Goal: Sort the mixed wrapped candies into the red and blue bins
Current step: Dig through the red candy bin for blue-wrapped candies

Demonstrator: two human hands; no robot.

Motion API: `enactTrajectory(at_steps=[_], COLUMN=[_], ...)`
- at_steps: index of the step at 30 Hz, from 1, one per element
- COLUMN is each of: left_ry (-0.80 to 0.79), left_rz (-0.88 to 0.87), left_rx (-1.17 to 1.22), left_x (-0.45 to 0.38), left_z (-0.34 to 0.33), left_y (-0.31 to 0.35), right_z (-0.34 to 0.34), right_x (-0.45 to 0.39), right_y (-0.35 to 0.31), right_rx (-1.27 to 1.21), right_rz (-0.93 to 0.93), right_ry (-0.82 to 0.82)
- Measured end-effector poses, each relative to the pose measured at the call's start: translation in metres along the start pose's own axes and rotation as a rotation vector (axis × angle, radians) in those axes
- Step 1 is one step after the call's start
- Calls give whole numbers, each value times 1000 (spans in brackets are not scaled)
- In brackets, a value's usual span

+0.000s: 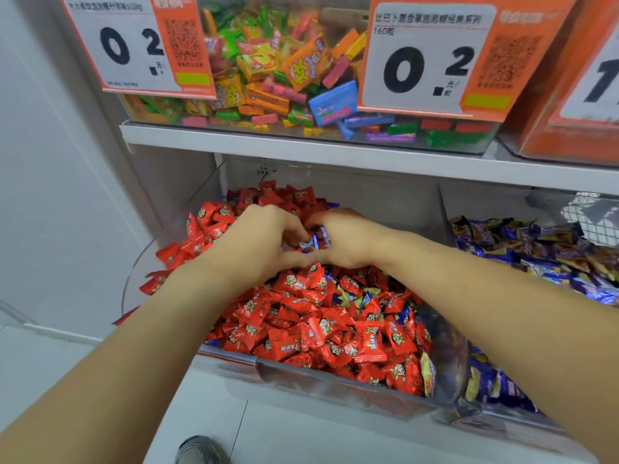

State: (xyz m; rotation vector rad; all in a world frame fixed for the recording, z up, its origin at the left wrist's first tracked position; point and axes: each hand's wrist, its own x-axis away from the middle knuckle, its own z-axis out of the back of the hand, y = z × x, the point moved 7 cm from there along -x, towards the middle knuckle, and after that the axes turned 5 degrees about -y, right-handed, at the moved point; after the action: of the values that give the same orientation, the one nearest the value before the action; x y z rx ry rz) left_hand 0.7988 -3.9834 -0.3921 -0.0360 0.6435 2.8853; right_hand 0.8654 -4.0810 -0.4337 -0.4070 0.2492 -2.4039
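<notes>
A clear bin (335, 380) on the lower shelf is heaped with red wrapped candies (311, 326), with a few blue and yellow ones mixed in. Both hands are over the back of this heap. My left hand (258, 242) has its fingers curled down into the candies and pinches a blue candy (308, 245). Close beside it, my right hand (341, 239) curls its fingers round another blue candy (324, 236). To the right stands a second bin full of blue and gold candies (536, 256).
The shelf above (301, 145) carries a clear bin of mixed colourful gum packs (278, 72) with orange price cards. A clear divider wall (445, 222) separates the two lower bins. White floor and a shoe (201, 450) lie below.
</notes>
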Motion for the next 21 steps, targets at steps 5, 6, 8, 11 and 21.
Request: enactTrajectory(at_steps=[5, 6, 8, 11, 21], left_ry=[6, 8, 6, 34, 32], left_rz=[8, 9, 16, 37, 8], left_rx=[-22, -20, -20, -19, 243], left_x=[2, 3, 5, 8, 4], left_z=[2, 3, 4, 7, -5], left_y=[-3, -3, -4, -8, 10], right_z=[4, 5, 8, 17, 41], right_x=[2, 3, 6, 15, 77], right_y=[2, 4, 4, 6, 14], right_rx=[-98, -114, -115, -114, -415], right_rz=[-14, -21, -22, -48, -32], right_ry=[72, 82, 83, 107, 216])
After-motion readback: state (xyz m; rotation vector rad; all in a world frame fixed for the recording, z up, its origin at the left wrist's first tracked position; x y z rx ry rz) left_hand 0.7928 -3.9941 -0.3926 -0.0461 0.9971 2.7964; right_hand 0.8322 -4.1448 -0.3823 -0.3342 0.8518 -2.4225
